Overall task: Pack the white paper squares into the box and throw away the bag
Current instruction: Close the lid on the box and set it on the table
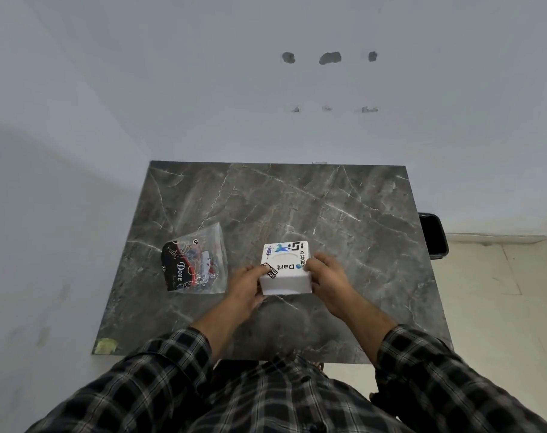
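White sticker-covered cardboard box (pixel 286 270) at frame centre, grasped between left hand (pixel 246 289) and right hand (pixel 328 278); clear plastic bag (pixel 195 264) just left on grey marble worktop (pixel 344 214).

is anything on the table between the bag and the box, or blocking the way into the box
Only the left hand, gripping the box's left side, sits between it and the bag; the right hand holds the other side. The box's stickered lid looks closed, so nothing can go in yet.

Grey marble table (pixel 328 214) by wall; black chair (pixel 434 234) at right edge.
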